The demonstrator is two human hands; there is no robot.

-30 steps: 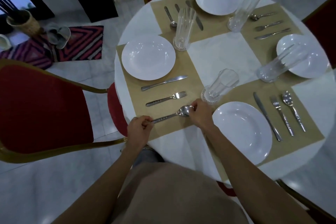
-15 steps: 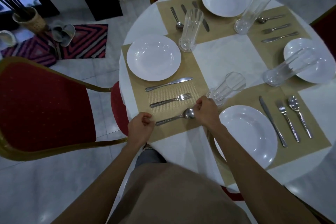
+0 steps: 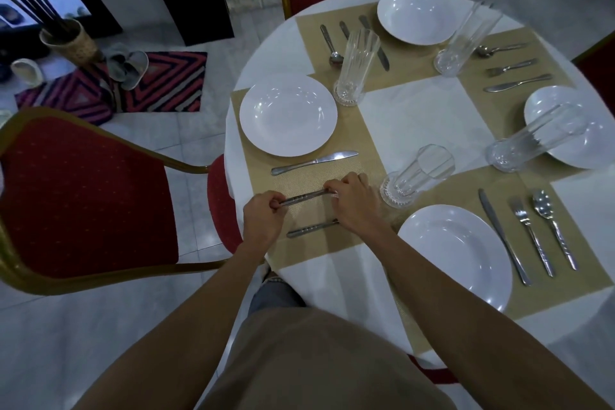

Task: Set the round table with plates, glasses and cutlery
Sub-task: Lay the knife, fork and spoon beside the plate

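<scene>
- Head view, things around: a round table [image 3: 416, 103] with a white cloth is seen, and four tan mats are laid on it.
- Just past the fingers, farther from the person, a knife [image 3: 314, 161] is laid on the left mat [image 3: 346, 140]. Past that knife a white plate [image 3: 288, 115] is set.
- Just to the right of the right-hand fingers a clear glass [image 3: 412, 176] is stood. It is close to the right hand, but touching cannot be told.
- Farther past the fingers a tall glass [image 3: 356, 66] is stood at the corner of the left mat.
- To the right of the hands, nearer the person, a second plate [image 3: 456, 253] is set. A knife, fork and spoon set [image 3: 532, 240] is laid in a row beside it.
- Two more plates, two more glasses and more cutlery are set well past the fingers, on the far side of the table.
- To the left of the left-hand fingers a red chair [image 3: 83, 203] with a gold frame is stood by the table.
- Head view, the fingers: a held cutlery piece [image 3: 303, 196] is gripped at both ends, low over the left mat.
- The left hand [image 3: 263, 220] is curled, and the handle end is pinched by its fingers [image 3: 274, 205].
- The right hand [image 3: 354, 206] is curled too, and the other end is covered and held by its fingers [image 3: 336, 188]. So it cannot be told if it is a fork or a spoon.
- Just below the fingers, nearer the person, a second cutlery piece [image 3: 312, 228] is laid on the mat. Its head end is hidden under the right hand.
</scene>
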